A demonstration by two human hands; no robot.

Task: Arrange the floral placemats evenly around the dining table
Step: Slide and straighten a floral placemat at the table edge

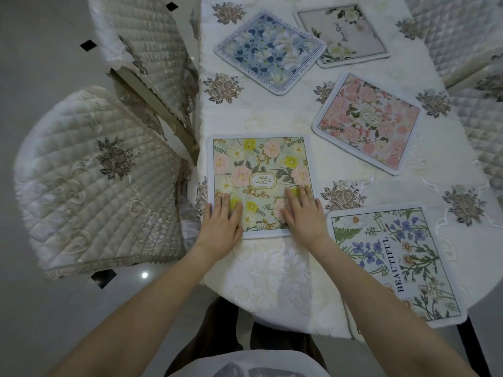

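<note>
I press the green mat (261, 183) flat with left hand (221, 224) and right hand (302, 213), fingers (295, 198) spread, gripping nothing. Five mats lie on the desk (283, 270). The far blue mat (269, 53) and grey mat (351, 31) overlap crookedly, so I judge the spacing about half done.

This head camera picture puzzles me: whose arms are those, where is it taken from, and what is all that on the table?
There is no machine here. A person wears a camera on the head, looking down, so you see their own two bare arms. The left hand and right hand lie flat, fingers spread, on the green placemat marked GARDEN; they press on it, nothing is lifted. The table has a white embroidered cloth. Four more mats lie on it: a BEAUTIFUL mat at the near right, a pink mat, a blue mat that overlaps a pale grey mat. Quilted chairs stand around the table.
</note>
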